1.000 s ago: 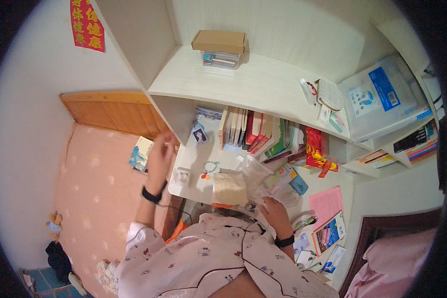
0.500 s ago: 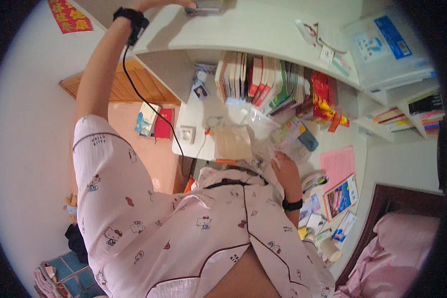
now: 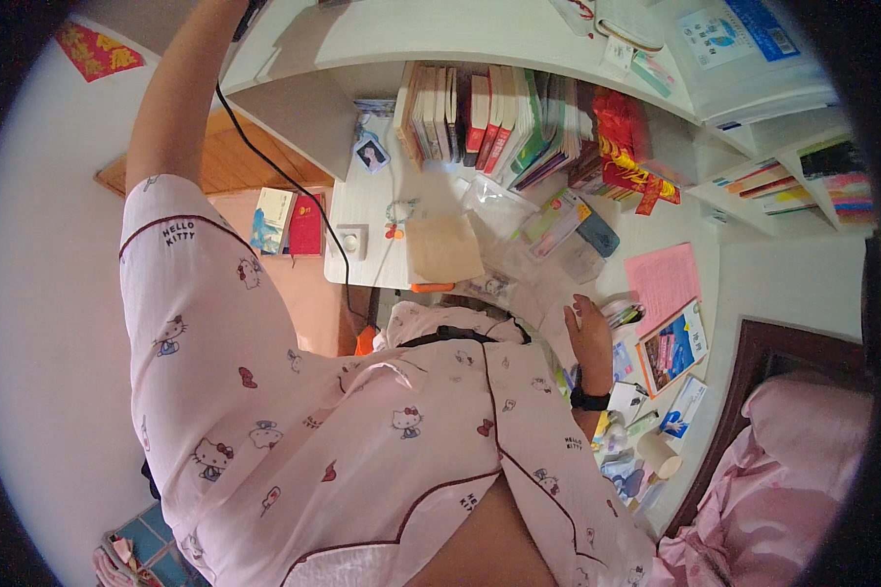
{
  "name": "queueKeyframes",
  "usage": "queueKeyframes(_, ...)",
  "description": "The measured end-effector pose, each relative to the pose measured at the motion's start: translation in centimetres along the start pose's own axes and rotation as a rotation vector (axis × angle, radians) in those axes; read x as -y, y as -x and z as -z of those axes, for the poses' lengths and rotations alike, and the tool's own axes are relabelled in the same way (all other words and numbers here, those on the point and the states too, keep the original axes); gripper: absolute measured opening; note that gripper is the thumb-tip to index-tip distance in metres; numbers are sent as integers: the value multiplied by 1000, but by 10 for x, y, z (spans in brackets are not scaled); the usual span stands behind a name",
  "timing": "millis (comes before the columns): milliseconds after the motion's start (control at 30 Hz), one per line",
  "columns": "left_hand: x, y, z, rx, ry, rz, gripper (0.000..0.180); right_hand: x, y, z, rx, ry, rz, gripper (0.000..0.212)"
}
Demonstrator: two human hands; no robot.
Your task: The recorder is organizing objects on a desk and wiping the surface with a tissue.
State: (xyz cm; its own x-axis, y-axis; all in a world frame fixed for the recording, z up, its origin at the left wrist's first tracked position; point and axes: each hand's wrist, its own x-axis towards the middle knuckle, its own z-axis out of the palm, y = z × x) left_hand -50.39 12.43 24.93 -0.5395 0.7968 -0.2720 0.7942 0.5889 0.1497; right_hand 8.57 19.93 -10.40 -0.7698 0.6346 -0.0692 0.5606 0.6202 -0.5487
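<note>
My left arm (image 3: 171, 117) stretches up past the top edge of the view, beside the upper white shelf. Only a bit of its dark wristband shows, and the left hand is out of sight. My right hand (image 3: 589, 340) is low over the desk's near side, fingers extended and holding nothing that I can see. A black band circles that wrist. Close by are a pencil pouch (image 3: 625, 313), a pink sheet of paper (image 3: 664, 281) and a colourful book (image 3: 670, 350). Clear plastic packaging (image 3: 582, 260) and a brown paper piece (image 3: 442, 248) lie farther left.
A row of books (image 3: 489, 117) stands under the upper shelf (image 3: 401, 39), with red decorations (image 3: 622, 132) beside it. A clear plastic box (image 3: 744, 59) sits at upper right. A black cable (image 3: 279, 161) hangs from the left wrist. Pink bedding (image 3: 793, 460) is at lower right.
My left hand has left the view at the top, where it was by a small case on the upper shelf. My right hand has shifted slightly right, away from the clear packaging.
</note>
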Motion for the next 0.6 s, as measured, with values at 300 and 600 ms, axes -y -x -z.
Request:
queueKeyframes(300, 5, 7, 11, 114, 56, 131, 111, -5, 0, -17, -158, 49, 184, 30)
queueKeyframes(600, 39, -6, -16, -338, -27, -213, 105, 10, -14, -6, 25, -8, 32, 33)
